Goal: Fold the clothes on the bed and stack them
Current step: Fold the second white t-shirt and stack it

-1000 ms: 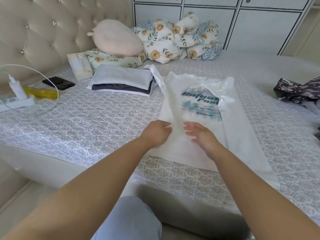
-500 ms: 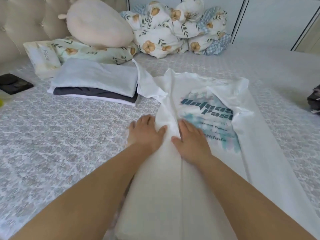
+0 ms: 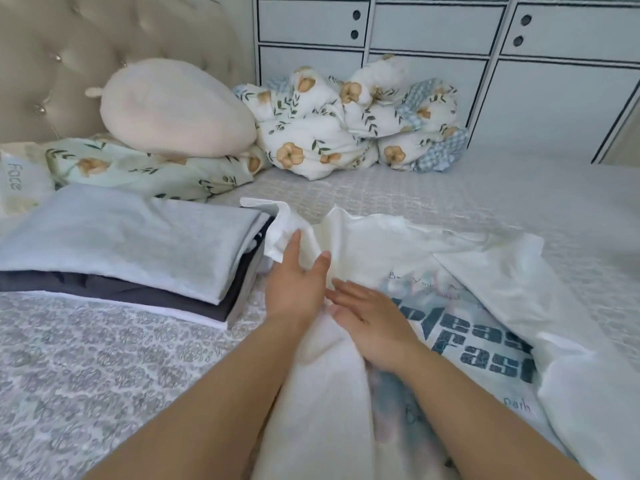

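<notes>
A white T-shirt with a blue printed design lies on the bed, both long sides folded inward. My left hand lies on its left fold near the sleeve, fingers straight and thumb spread. My right hand presses flat on the cloth beside it, fingers pointing left. To the left stands a stack of folded clothes, a light grey piece on top, dark and white pieces beneath.
A round pink cushion and floral pillows sit at the headboard, a bundled floral quilt beyond them. A tissue pack lies at the far left. White cabinets back the patterned bedspread.
Both hands have slid up the shirt's left fold toward the sleeve and collar. The view has moved closer to the headboard, and the stack now appears larger.
</notes>
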